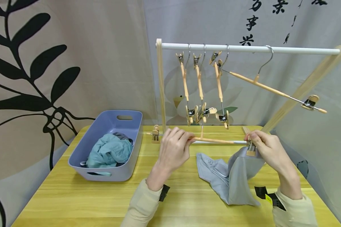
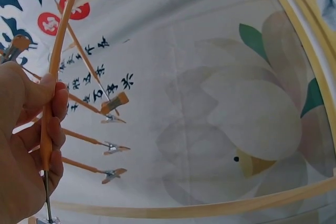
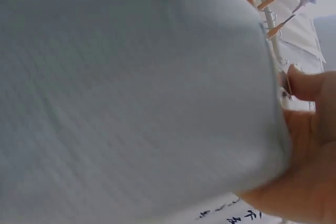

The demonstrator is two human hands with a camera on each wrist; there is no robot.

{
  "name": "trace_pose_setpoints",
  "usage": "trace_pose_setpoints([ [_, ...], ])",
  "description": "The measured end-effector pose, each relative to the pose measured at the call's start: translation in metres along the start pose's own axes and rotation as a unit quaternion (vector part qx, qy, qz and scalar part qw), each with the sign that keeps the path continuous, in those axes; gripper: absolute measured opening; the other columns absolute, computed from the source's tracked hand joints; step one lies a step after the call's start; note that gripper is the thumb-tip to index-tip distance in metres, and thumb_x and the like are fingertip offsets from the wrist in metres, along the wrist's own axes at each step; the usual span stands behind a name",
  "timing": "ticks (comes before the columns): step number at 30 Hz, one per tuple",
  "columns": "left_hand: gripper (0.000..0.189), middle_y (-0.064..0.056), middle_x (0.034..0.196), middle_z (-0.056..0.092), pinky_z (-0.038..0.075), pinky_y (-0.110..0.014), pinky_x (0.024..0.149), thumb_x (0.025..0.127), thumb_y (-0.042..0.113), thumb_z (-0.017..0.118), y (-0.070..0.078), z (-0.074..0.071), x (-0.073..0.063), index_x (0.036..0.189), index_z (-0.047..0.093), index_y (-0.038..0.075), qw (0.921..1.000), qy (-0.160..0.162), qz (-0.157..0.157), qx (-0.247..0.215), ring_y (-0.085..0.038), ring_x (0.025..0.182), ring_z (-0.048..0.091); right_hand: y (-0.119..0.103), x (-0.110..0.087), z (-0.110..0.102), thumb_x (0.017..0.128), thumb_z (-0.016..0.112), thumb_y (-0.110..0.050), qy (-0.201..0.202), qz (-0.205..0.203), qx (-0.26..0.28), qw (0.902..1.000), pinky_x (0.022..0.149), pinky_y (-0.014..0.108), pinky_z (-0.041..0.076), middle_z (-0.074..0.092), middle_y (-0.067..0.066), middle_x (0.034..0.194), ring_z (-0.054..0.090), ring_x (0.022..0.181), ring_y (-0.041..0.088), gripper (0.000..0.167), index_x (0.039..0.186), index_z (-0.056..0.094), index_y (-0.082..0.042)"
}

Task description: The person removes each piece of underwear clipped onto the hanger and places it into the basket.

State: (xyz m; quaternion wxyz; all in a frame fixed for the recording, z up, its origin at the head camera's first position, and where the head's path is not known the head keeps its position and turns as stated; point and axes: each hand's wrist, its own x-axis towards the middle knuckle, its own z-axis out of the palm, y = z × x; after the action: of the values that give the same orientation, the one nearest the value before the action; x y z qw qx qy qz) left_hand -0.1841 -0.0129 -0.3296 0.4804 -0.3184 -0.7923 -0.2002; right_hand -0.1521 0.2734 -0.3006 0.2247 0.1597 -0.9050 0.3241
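My left hand grips the wooden bar of a clip hanger, fingers curled round it in the left wrist view. The hanger is held roughly level low over the table, below the rack's rail. At its right end my right hand pinches the hanger clip. A light grey garment hangs from that clip, its lower part draped onto the table. In the right wrist view the grey cloth fills most of the picture and hides much of the clip. The left clip holds nothing.
Several empty clip hangers hang on the white rail of a wooden rack, one slanting toward the right. On the table's left stands a blue-grey basket with teal cloth and darker fabric inside. A printed curtain backs the table.
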Motion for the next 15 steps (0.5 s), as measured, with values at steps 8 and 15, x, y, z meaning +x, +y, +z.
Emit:
trace_pose_setpoints([
  [8,0.004,0.002,0.073,0.070,0.036,-0.024,0.061,0.082,0.015,0.071,0.0006,-0.0008,0.0006,0.081,0.070,0.011,1.0000,0.001,-0.005,-0.007,-0.013,0.066,0.056,-0.0035,-0.0006,0.0019,0.099,0.051,-0.022,0.017,0.032,0.015,0.9992,0.051,0.026,0.028,0.051,-0.013,0.061,0.030,0.051,0.003,0.025,0.087,0.068,-0.008],
  [15,0.007,0.002,0.074,0.071,0.037,-0.024,0.062,0.085,0.017,0.068,0.0002,-0.0021,0.0005,0.081,0.070,0.012,0.9999,-0.002,-0.005,-0.011,-0.014,0.067,0.056,-0.0037,-0.0016,0.0031,0.096,0.055,-0.021,0.029,0.040,0.013,0.9987,0.061,0.014,0.036,0.057,-0.030,0.075,0.049,0.068,-0.005,0.022,0.087,0.070,-0.009],
])
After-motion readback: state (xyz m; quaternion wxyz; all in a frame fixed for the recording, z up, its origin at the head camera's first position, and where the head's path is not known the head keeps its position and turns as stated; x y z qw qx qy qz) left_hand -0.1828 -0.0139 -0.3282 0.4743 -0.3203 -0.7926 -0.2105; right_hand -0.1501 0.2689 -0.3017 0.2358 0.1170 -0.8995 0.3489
